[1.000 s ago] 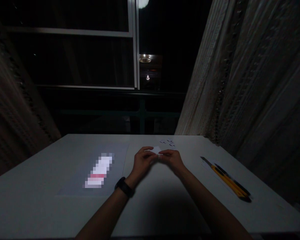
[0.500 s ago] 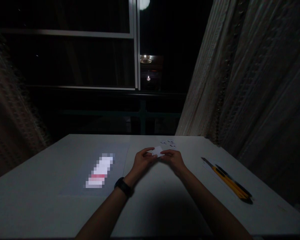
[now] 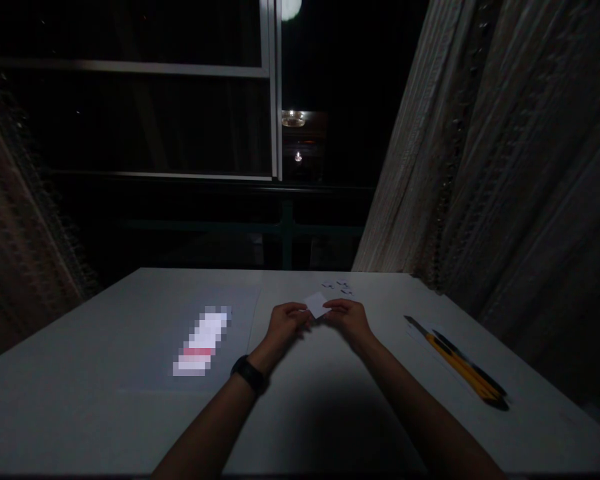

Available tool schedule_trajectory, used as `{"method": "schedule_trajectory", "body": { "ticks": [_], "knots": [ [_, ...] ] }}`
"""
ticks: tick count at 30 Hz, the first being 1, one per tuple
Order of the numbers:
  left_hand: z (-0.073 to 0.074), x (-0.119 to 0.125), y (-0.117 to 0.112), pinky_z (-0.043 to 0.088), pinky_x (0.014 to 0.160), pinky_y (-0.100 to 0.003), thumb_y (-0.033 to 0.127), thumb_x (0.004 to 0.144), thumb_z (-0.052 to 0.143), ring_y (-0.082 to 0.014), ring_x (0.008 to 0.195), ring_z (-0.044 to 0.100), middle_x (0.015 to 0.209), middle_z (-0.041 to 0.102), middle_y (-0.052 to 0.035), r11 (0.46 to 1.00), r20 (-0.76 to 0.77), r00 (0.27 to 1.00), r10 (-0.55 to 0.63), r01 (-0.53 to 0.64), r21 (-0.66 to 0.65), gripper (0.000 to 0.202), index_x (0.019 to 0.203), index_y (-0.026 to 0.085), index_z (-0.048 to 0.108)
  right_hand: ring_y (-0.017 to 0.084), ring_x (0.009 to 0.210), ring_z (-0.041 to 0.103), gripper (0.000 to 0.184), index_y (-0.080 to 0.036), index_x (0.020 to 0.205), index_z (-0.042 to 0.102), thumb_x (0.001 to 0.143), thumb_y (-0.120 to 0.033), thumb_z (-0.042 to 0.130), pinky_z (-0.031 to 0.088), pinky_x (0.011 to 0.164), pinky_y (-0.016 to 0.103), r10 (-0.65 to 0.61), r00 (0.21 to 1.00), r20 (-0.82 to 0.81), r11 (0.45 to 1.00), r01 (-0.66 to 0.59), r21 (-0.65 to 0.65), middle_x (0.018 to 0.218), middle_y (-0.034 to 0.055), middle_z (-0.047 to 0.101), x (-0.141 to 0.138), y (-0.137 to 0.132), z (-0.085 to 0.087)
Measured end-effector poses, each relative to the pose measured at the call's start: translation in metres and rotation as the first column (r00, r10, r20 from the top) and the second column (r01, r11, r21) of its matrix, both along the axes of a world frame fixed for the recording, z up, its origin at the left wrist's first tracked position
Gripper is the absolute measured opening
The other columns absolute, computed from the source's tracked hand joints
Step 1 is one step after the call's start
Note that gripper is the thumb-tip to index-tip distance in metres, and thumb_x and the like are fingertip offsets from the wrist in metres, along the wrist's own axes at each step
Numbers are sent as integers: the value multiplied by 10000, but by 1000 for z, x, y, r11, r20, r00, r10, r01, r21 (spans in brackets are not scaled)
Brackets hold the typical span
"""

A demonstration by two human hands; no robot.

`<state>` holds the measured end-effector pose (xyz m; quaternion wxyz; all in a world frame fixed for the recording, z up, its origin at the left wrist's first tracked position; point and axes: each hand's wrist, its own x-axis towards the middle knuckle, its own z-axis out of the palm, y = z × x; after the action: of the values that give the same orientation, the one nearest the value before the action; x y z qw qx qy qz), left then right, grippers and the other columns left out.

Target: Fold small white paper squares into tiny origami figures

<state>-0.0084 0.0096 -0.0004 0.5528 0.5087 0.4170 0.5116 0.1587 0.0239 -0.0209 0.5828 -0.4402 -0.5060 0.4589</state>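
Between my hands, above the middle of the table, is a small white piece of paper (image 3: 318, 305), held with one corner pointing away from me. My left hand (image 3: 286, 325) pinches its left side, and a dark watch sits on that wrist. The right side is gripped by the thumb and fingers of my right hand (image 3: 349, 317). Just beyond the paper, several small paper pieces with dark marks (image 3: 342, 285) lie on the table. Any marks on the held paper are too faint to make out.
A yellow utility knife (image 3: 460, 363) lies at the right with its blade out, beside a dark pen (image 3: 473, 363). On the left, a pixelated bright rectangle (image 3: 203, 341) rests on a pale sheet (image 3: 153, 370). Curtains (image 3: 405, 147) flank the dark window behind the white table (image 3: 65, 413).
The small paper has turned slightly in my fingers and more of its face shows. My left fingers have shifted a little along its edge. The other things lie as before.
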Motion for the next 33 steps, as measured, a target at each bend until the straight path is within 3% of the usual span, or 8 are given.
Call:
{"method": "schedule_trajectory", "body": {
  "ticks": [6, 12, 16, 19, 22, 24, 28, 33],
  "knots": [
    [3, -4, 0, 403, 437, -201, 281, 604, 642, -142, 549, 595, 681, 640, -77, 992, 94, 993, -69, 79, -101, 308, 850, 96, 627, 216, 615, 640, 272, -146, 688, 676, 428, -199, 737, 486, 579, 306, -27, 998, 57, 999, 25, 43, 638, 53, 681, -2, -2, 5],
    [2, -6, 1, 412, 472, -199, 306, 590, 673, -111, 541, 558, 669, 630, -66, 993, 72, 997, -26, 34, -110, 263, 748, 97, 648, 159, 453, 610, 303, -149, 769, 646, 482, -225, 709, 469, 422, 253, 31, 999, -22, 997, -32, -69, 667, 45, 669, -4, -4, 4],
    [0, -5, 2, 446, 507, -219, 368, 605, 684, -135, 596, 590, 718, 640, -87, 994, 48, 998, -31, 36, -105, 314, 759, 98, 644, 154, 459, 610, 271, -148, 735, 642, 477, -204, 702, 462, 425, 237, 24, 999, -27, 998, -25, -57, 612, 37, 660, -4, -3, 3],
    [1, -3, 0, 476, 551, -254, 373, 627, 676, -163, 659, 615, 756, 648, -72, 997, 86, 996, -23, 29, -70, 432, 981, 136, 603, 147, 445, 589, 217, -139, 700, 646, 494, -199, 681, 442, 429, 234, 17, 1000, 16, 1000, -16, -17, 533, 27, 641, -4, -3, 3],
    [3, 0, -2, 461, 541, -246, 334, 640, 676, -137, 580, 591, 622, 620, -1, 998, 72, 997, -18, 14, 54, 616, 1203, 188, 472, 168, 511, 611, 184, -144, 664, 658, 485, -174, 684, 459, 483, 255, -8, 997, 82, 999, 5, 39, 570, 35, 661, -5, -3, 4],
    [4, 0, -2, 443, 536, -233, 299, 632, 678, -122, 537, 566, 576, 605, 6, 991, 13, 1000, -14, 12, 134, 553, 1148, 160, 535, 192, 578, 633, 175, -150, 646, 666, 475, -162, 700, 476, 541, 276, -8, 993, 115, 998, 0, 64, 608, 42, 676, -5, -3, 5],
    [2, -2, 1, 437, 565, -238, 233, 604, 670, -138, 589, 577, 680, 656, -54, 978, -87, 995, 46, -27, 205, 259, 834, 116, 685, 212, 595, 639, 189, -150, 655, 689, 479, -199, 735, 479, 566, 305, 56, 985, 162, 995, -68, 70, 614, 54, 685, -4, -5, 7],
    [0, -4, 0, 440, 569, -250, 240, 572, 702, -155, 603, 589, 698, 669, -77, 989, -7, 1000, 31, -29, 147, 278, 810, 98, 688, 207, 593, 631, 198, -151, 645, 715, 482, -256, 757, 472, 595, 324, 86, 971, 221, 984, -118, 136, 612, 58, 689, 3, -4, 7]
  ]
}}
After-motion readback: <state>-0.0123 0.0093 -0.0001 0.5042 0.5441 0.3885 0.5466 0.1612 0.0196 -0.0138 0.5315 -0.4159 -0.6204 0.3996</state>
